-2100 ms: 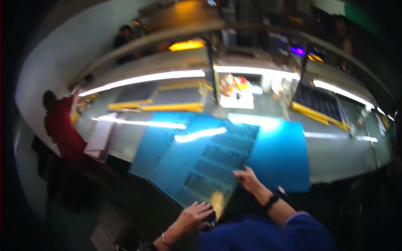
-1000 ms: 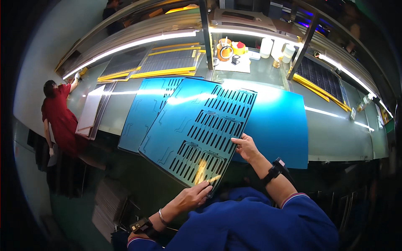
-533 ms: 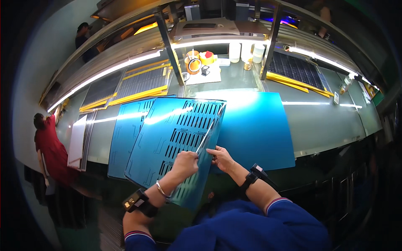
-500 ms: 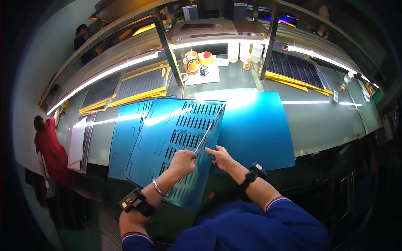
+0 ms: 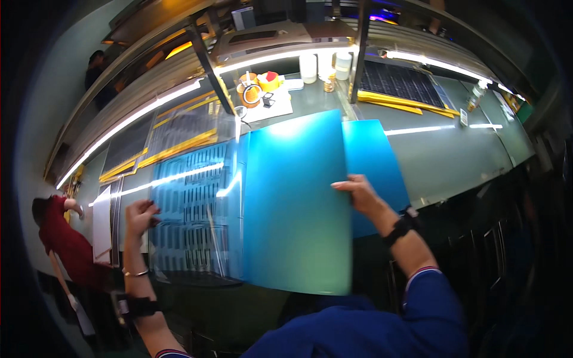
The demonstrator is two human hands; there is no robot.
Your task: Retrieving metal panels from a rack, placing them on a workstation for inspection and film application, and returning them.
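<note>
My right hand pinches the right edge of a plain blue sheet, thumb on its upper face. The sheet is tilted up off the bench. At the left my left hand is raised with its fingers closed, next to a clear film with dark slots that spreads from there to the blue sheet and is smeared by motion. The fingers appear to grip the film's edge. Blue shows through it, from a patterned sheet lying underneath. Another plain blue sheet lies on the bench behind my right hand.
Dark panels with yellow edges lie at the back right, with similar ones at the left. Orange tape rolls and white bottles stand under the lit shelf. A person in red works at the far left.
My left hand has swung left, and the slotted clear film has come away from the blue sheet, which now looks plain. My right hand has moved right and up with the sheet's edge.
</note>
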